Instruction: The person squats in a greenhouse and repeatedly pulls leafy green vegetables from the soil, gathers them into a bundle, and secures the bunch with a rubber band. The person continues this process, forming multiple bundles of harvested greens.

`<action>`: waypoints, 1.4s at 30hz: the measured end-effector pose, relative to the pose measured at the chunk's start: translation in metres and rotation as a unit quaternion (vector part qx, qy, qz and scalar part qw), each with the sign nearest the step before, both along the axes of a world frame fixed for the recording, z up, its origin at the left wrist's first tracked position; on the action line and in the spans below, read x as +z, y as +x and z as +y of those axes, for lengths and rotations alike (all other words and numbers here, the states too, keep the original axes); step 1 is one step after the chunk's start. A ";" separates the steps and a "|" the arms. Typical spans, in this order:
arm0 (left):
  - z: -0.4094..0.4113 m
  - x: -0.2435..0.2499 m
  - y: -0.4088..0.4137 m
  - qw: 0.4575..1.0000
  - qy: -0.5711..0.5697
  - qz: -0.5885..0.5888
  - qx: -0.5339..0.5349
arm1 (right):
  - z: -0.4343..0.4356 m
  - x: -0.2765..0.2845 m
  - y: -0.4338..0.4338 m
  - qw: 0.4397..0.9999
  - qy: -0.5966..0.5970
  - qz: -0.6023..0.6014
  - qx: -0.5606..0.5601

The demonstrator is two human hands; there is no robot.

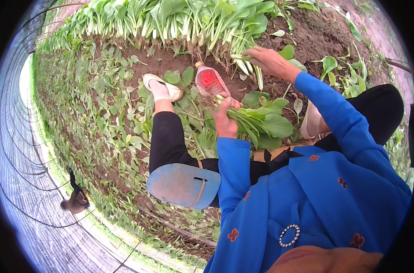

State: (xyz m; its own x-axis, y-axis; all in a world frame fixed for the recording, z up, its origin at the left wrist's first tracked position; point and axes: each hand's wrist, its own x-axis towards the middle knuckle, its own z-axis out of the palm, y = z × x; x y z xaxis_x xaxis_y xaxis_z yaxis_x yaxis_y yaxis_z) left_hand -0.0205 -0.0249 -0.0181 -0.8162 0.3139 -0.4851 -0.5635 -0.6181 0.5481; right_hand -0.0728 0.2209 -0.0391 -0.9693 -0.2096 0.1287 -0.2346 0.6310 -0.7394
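My left hand (227,119) grips a small bunch of leafy greens (265,123), its roots pointing left and its broad leaves to the right. Just beyond that hand, a cut-open clear plastic bottle (212,89) lies on the soil with red rubber bands (209,78) inside. My right hand (273,63) reaches to the near end of a row of pulled greens (179,24). A pale green stalk (241,57) is pinched in its fingers. White stems with roots lie beneath and beside them.
Loose leaves and low plants cover the bed (101,102) at left. My white shoes (164,87) rest on the soil, and a blue foam pad (183,184) is strapped at my leg. A person (76,201) is farther off beside the hooped plastic tunnel wall (29,191).
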 end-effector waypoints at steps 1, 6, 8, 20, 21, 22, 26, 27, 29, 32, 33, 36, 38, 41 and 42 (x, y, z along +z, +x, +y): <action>0.002 0.001 0.000 1.000 0.012 0.007 -0.009 | -0.004 0.021 0.004 0.998 -0.064 -0.001 -0.023; 0.008 0.001 0.005 0.995 0.088 0.030 0.026 | -0.055 0.097 0.051 0.948 -0.285 -0.140 0.000; 0.001 -0.007 0.008 0.994 0.111 0.019 0.014 | -0.067 0.103 0.066 0.950 -0.288 -0.122 -0.005; 0.004 -0.003 0.015 0.990 0.075 0.107 0.058 | -0.101 0.087 0.101 0.983 -0.164 0.027 -0.073; 0.005 -0.003 0.016 0.991 0.075 0.093 0.059 | -0.101 0.086 0.102 0.979 -0.184 0.023 -0.081; 0.006 -0.002 0.017 0.992 0.075 0.078 0.060 | -0.101 0.086 0.102 0.975 -0.203 0.019 -0.090; 0.005 -0.004 0.015 0.985 0.147 0.070 0.056 | -0.100 0.086 0.101 0.970 -0.229 0.005 -0.084; 0.006 -0.002 0.015 0.986 0.143 0.066 0.061 | -0.100 0.083 0.101 0.965 -0.246 0.004 -0.089; 0.009 0.002 0.013 0.987 0.133 0.058 0.070 | -0.098 0.079 0.100 0.964 -0.251 -0.008 -0.092; 0.008 -0.002 0.011 0.993 0.011 0.093 0.067 | -0.098 0.073 0.099 0.973 -0.215 -0.023 -0.081; 0.007 -0.006 0.010 0.994 0.026 0.092 0.057 | -0.098 0.069 0.099 0.977 -0.200 -0.015 -0.079; 0.003 -0.016 0.006 0.997 0.039 0.062 0.038 | -0.098 0.058 0.096 0.976 -0.203 -0.001 -0.072; -0.003 -0.014 0.005 0.999 0.005 0.009 0.039 | -0.094 0.053 0.089 0.970 -0.237 -0.024 -0.050; 0.010 0.009 0.003 0.994 -0.086 -0.039 0.054 | -0.054 0.021 0.060 0.844 -0.447 -0.282 -0.085; 0.003 0.002 0.002 0.991 -0.127 -0.022 0.045 | -0.042 -0.005 0.051 0.915 -0.322 -0.193 -0.144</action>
State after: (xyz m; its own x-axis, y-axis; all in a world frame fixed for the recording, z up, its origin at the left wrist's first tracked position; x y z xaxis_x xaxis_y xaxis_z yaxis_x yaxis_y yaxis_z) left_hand -0.0186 -0.0223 -0.0161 -0.8120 0.1035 -0.5745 -0.5384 -0.5129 0.6686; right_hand -0.0222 0.1793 -0.0439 -0.9715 0.0610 -0.2290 0.2310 0.0292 -0.9725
